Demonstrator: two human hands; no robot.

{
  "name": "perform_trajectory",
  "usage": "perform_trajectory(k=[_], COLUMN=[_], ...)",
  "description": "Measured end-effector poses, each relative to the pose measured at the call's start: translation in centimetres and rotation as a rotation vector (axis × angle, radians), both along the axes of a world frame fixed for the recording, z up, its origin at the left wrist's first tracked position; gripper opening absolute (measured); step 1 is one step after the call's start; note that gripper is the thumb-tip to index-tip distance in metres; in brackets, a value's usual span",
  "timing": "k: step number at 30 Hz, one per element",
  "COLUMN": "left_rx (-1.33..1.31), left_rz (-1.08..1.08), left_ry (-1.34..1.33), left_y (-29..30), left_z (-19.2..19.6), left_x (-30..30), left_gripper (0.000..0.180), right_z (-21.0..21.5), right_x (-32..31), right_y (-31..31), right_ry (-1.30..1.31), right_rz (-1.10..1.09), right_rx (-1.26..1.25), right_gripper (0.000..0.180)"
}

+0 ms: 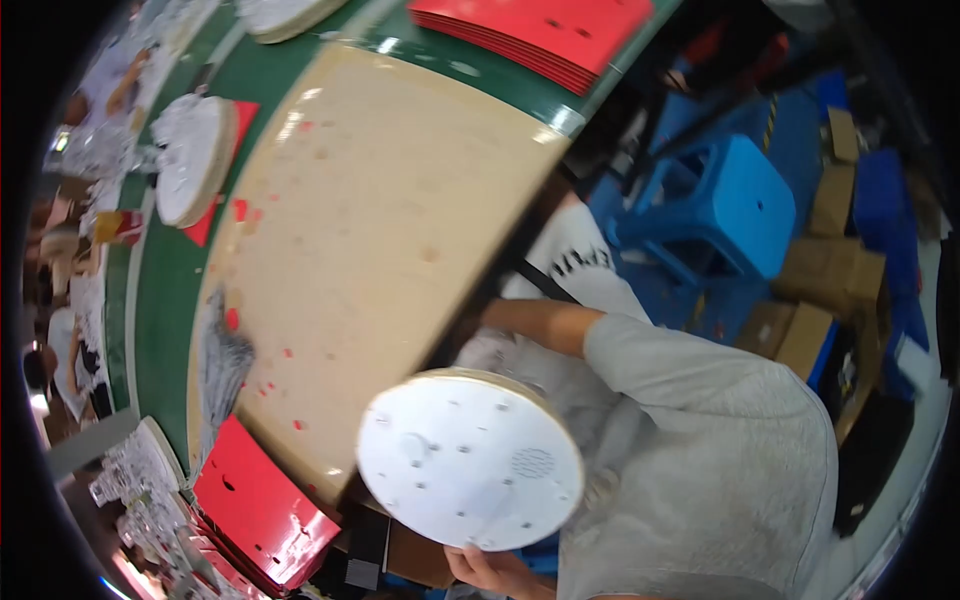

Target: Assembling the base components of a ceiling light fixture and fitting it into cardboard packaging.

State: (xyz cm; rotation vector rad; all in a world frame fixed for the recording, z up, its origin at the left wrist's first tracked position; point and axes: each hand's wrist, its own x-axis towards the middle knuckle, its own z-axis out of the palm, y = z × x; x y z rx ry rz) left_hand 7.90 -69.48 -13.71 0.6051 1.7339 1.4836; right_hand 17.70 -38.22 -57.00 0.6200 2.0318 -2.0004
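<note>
A round white disc (470, 460) with a cream rim is held up beside the table edge. Small screw-like dots and a patch of wavy slots mark its face. At its lower edge my left hand (492, 572) grips the rim, with fingertips showing on the face. My right forearm (540, 325) reaches from a grey sleeve toward the table edge above the disc. The right hand's fingers are blurred and partly hidden, so what they touch does not show.
A beige board (380, 200) with red scraps lies on the green table (165, 300). Stacked red sheets (530, 35), another red stack (265, 500) and a grey bundle (222, 355) surround it. Another white disc (190, 160) carries transparent pieces. A blue stool (745, 205) and cardboard boxes (825, 275) stand right.
</note>
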Motion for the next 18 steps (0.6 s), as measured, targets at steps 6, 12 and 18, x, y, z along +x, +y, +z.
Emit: perform_trajectory(k=[6,12,18], left_rx=[-0.238,-0.338,-0.312], left_rz=[0.042,0.029,0.142], left_ry=[-0.011,-0.019,0.037], left_y=[-1.4,-4.0,-7.9], left_z=[1.0,0.7,0.6], left_x=[0.3,1.3,4.1], left_gripper=[0.035,0.032,0.035], right_z=[-1.2,-1.0,-3.7], right_x=[3.4,1.6,0.5], right_y=[-4.6,-9.6,-9.2], right_ry=[0.362,-0.020,-0.201], right_rz=[-0.082,0.298,0.326], right_rx=[-0.329,-0.144,-0.072], right_gripper=[0.061,0.069,0.074])
